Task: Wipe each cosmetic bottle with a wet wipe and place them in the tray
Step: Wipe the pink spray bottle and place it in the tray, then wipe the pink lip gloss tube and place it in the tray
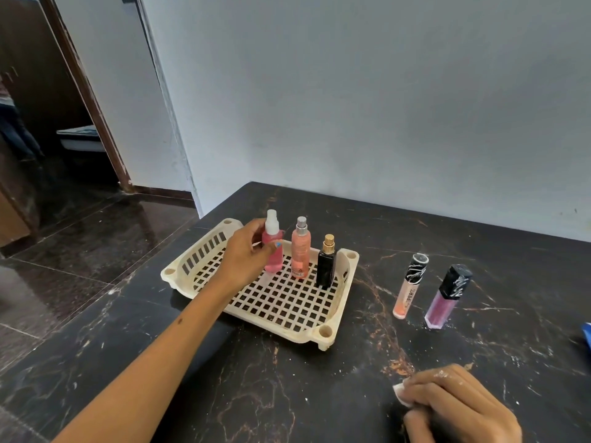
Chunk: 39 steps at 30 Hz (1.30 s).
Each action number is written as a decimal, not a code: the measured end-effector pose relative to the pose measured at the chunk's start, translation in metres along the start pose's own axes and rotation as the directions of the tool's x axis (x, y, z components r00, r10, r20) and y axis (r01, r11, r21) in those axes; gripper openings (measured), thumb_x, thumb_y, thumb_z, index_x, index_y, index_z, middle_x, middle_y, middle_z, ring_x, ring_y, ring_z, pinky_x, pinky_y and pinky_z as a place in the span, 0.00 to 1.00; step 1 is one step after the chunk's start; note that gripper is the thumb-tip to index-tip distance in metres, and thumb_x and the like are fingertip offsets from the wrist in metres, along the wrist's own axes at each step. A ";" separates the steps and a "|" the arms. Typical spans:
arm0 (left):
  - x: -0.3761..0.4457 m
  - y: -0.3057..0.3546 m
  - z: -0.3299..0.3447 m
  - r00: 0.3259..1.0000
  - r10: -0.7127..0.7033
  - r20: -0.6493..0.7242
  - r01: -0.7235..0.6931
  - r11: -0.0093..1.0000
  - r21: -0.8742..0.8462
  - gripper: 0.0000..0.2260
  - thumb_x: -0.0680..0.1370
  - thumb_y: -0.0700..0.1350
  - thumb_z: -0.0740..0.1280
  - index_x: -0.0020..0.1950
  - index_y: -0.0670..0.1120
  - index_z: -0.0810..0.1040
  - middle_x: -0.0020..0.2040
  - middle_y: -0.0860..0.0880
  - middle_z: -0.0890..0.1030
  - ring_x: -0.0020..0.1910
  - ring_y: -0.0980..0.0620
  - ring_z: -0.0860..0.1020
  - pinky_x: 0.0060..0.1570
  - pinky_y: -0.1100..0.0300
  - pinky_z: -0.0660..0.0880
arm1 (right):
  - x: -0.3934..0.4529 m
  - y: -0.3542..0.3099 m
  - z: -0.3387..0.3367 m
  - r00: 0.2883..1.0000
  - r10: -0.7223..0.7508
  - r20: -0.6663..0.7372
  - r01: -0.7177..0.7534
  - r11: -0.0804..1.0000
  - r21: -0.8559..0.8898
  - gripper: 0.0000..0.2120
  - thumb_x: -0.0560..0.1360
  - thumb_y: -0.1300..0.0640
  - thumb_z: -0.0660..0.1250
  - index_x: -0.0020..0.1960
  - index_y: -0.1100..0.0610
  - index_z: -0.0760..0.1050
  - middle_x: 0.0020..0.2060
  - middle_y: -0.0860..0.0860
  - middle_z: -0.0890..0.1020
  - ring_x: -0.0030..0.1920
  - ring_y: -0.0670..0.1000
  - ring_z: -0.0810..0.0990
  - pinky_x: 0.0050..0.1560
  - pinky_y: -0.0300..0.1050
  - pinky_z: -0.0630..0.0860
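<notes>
Head view: the left hand's (246, 251) fingers (270, 247) curl round a pink spray bottle (273, 254) with a clear cap, held upright at the far left of the cream slotted tray (326, 330). The right hand (457, 407), near right on the table (287, 394), grips a white wet wipe (401, 393), of which only a corner shows past the curled fingers. Three bottles stand in the tray in a row: the pink one, a peach spray bottle (300, 255) with a silver top, and a black bottle (326, 266) with a gold top. Two lip gloss tubes stand on the table to the right of the tray, one peach (407, 290), one mauve (446, 297), both with black marbled caps. A blue thing (587, 332) is cut off at the right edge.
</notes>
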State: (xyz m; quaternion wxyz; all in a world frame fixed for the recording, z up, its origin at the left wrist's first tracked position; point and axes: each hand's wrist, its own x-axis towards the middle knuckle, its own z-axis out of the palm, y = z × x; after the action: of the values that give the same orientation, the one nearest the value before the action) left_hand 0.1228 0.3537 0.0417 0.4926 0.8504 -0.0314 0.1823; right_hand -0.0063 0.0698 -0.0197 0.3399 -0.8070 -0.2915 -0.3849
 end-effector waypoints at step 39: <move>-0.073 0.141 0.085 0.791 0.392 0.471 -0.460 0.888 0.033 0.13 0.76 0.50 0.64 0.60 0.60 0.76 0.54 0.62 0.81 0.57 0.71 0.73 0.68 0.68 0.58 | 0.006 0.009 -0.026 0.730 0.579 0.364 -0.683 0.601 0.414 0.12 0.62 0.52 0.64 0.38 0.48 0.86 0.46 0.46 0.83 0.46 0.53 0.83 0.49 0.61 0.78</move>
State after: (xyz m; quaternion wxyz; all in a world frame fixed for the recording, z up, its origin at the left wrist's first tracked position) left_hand 0.0453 0.2000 0.0952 0.3543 0.8733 -0.3225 0.0881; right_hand -0.0076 0.0460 -0.0052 0.6297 -0.7662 -0.1104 -0.0650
